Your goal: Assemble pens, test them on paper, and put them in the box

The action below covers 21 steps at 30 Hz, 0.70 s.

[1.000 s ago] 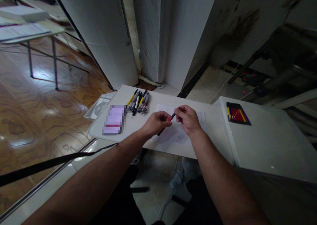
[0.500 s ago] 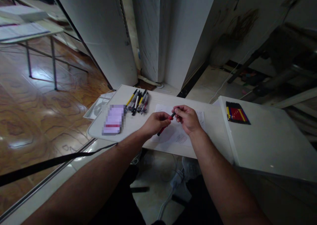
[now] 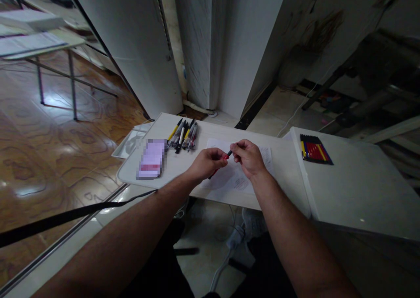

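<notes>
Between my hands is a red and black pen (image 3: 229,153), slanting over a sheet of paper (image 3: 243,185) with writing on it. My left hand (image 3: 207,163) is closed round the red part, and the pen's lower end is mostly hidden under it. With thumb and fingers, my right hand (image 3: 251,159) pinches the black upper end. Whether that black piece is a cap or part of the barrel is too small to tell. Both hands are just above the paper on the narrow white table (image 3: 285,171).
A bunch of several pens (image 3: 181,137) lies left of the paper, with a blurred-out phone (image 3: 151,158) nearer the table's left end. On the adjoining white surface (image 3: 357,188) at right rests a pack of coloured pens (image 3: 315,150). A black strap (image 3: 82,212) crosses at lower left.
Both hands stay in nearly the same place over the paper. The pen has turned slightly in the fingers, and less of its red lower part shows beneath my left hand.
</notes>
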{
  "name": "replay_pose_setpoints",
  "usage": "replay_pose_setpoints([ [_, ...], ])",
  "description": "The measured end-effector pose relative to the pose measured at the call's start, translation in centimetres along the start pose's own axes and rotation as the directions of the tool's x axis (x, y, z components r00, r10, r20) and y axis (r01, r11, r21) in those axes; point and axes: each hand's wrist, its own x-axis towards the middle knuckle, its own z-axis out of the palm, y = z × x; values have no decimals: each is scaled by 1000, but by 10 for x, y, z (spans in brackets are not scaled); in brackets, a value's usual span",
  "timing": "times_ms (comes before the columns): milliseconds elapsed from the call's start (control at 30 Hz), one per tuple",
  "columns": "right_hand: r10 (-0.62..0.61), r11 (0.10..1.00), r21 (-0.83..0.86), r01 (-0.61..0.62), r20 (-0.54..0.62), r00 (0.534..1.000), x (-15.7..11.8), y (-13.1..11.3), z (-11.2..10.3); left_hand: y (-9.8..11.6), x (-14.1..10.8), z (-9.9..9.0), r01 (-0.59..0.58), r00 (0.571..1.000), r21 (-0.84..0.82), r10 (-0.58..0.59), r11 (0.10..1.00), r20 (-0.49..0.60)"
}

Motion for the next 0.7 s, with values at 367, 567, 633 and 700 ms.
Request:
replay_pose_setpoints([
  [367,45,998,49,-50,105,993,-3,-5,-2,-3,1,-1,-1,998,-122,9,992,64],
  [567,16,999,31,-19,80,997,-2,-2,0,-2,1,0,-11,998,-88,17,996,66],
  [633,11,1000,25,-13,69,998,-2,-2,0,-2,1,0,-22,998,-81,26,997,58],
  [700,10,1000,20,-11,57,998,-2,-2,1,-2,0,0,-28,999,-64,30,998,44],
])
